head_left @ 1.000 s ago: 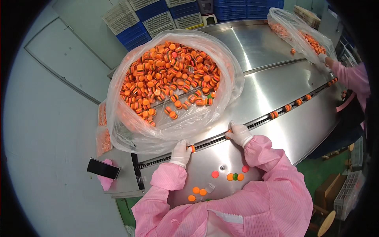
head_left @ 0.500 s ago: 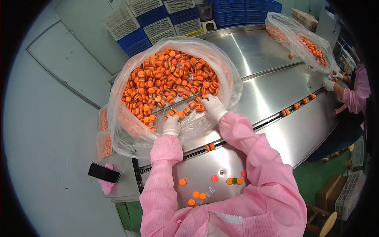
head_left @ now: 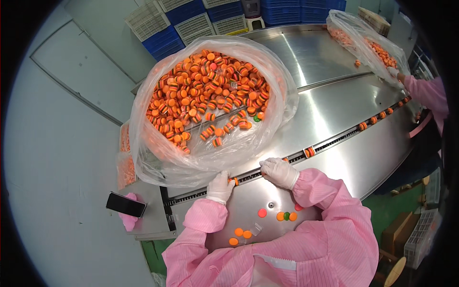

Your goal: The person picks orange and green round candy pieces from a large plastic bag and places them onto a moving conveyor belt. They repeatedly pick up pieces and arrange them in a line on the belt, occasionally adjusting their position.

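My left hand (head_left: 221,187) in a white glove is at the narrow chain track (head_left: 248,178), its fingers closed on a striped burger-shaped candy (head_left: 234,181). Farther right along the track, my gloved right hand (head_left: 280,173) has its fingers curled down over the channel; a bit of orange shows under the fingertips, mostly hidden. Another candy (head_left: 309,151) sits in the track beyond it. Behind my hands a large clear plastic bag (head_left: 287,91) lies spread, with a heap of orange burger-shaped candies (head_left: 201,91) in it.
Loose orange discs (head_left: 239,232), a red disc (head_left: 262,213) and a green piece (head_left: 287,216) lie on the steel table (head_left: 315,186) before me. A phone (head_left: 125,204) stands at left. At right, a co-worker's sleeve (head_left: 428,93) reaches toward another bag (head_left: 368,40). Crates (head_left: 191,31) are stacked behind.
Both hands have come back from the candies in the bag to the track nearer me. More candies show along the track at right. The co-worker's hand has moved up to the far bag.
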`<move>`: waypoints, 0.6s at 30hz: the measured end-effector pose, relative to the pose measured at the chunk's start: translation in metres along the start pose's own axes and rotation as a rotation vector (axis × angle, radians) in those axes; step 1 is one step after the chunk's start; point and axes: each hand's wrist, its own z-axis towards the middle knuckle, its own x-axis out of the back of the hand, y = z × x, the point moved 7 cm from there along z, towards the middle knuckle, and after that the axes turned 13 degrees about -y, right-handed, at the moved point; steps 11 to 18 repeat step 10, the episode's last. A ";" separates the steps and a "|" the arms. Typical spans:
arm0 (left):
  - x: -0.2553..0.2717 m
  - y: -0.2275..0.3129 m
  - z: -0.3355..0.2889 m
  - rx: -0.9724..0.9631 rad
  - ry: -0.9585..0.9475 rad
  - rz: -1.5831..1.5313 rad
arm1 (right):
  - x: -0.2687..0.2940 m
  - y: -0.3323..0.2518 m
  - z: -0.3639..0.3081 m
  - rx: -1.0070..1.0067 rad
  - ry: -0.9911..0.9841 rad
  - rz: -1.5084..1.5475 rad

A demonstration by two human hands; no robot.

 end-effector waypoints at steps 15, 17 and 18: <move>0.034 -0.045 0.128 -0.037 0.064 0.191 | 0.064 0.041 0.090 -0.109 0.304 -0.021; 0.034 -0.045 0.128 -0.037 0.064 0.191 | 0.064 0.041 0.090 -0.109 0.304 -0.021; 0.034 -0.045 0.128 -0.037 0.064 0.191 | 0.064 0.041 0.090 -0.109 0.304 -0.021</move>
